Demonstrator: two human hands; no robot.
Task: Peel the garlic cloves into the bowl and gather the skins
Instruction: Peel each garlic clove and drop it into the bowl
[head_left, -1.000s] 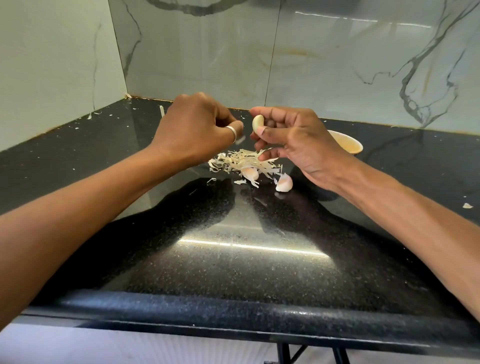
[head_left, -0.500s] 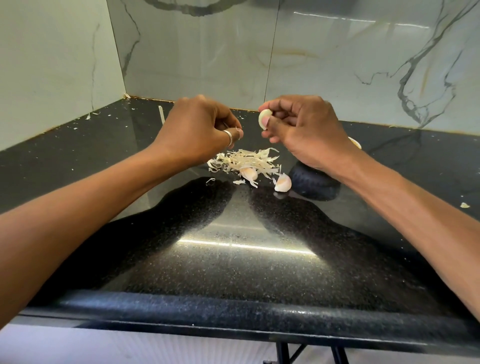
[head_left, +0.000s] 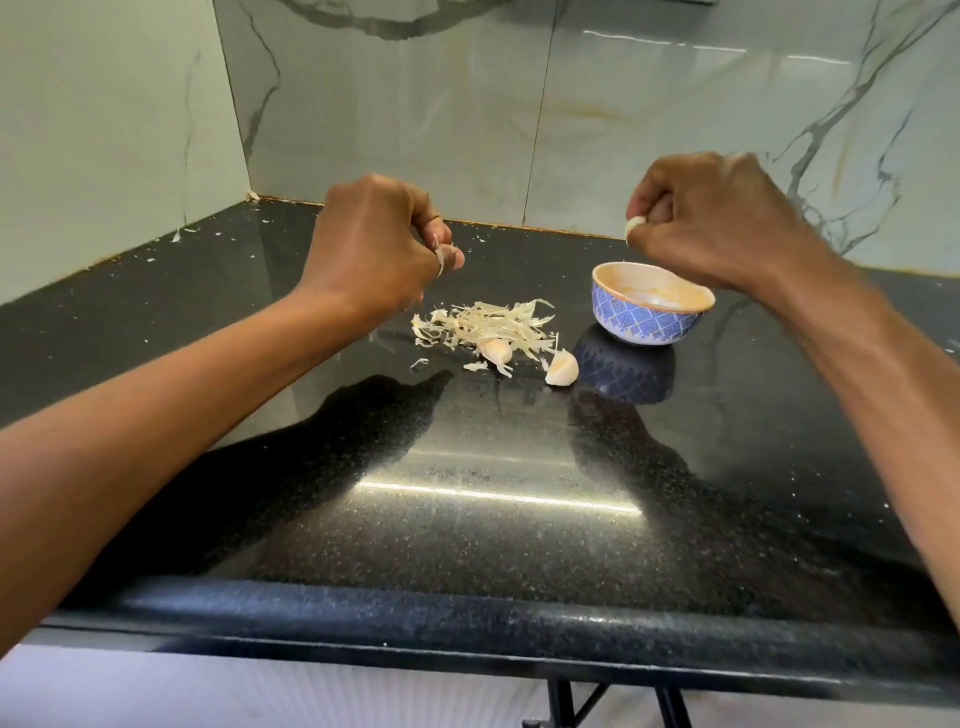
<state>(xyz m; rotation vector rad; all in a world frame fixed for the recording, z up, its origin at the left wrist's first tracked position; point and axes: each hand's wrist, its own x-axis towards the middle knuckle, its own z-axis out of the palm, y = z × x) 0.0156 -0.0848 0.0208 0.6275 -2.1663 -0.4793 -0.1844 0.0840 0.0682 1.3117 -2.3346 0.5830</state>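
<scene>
Pinching lightly, held slick peeled clove (head_left: 635, 226) in right hand (head_left: 717, 228), bowl (head_left: 644, 325) just below it, and papery, weightless skin (head_left: 440, 260) in left hand (head_left: 374, 244).

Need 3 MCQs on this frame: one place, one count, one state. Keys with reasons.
1. Where is the bowl relative to the skin pile? A) left of it B) right of it C) on top of it
2. How many cloves lie on the counter? A) two B) four C) none
3. The right hand is: A) flat on the counter B) raised, gripping a clove C) inside the bowl
Key: 1B, bowl stands right of the pile; 2A, one in the pile, one beside it; 3B, fingers curl round a clove.
</scene>
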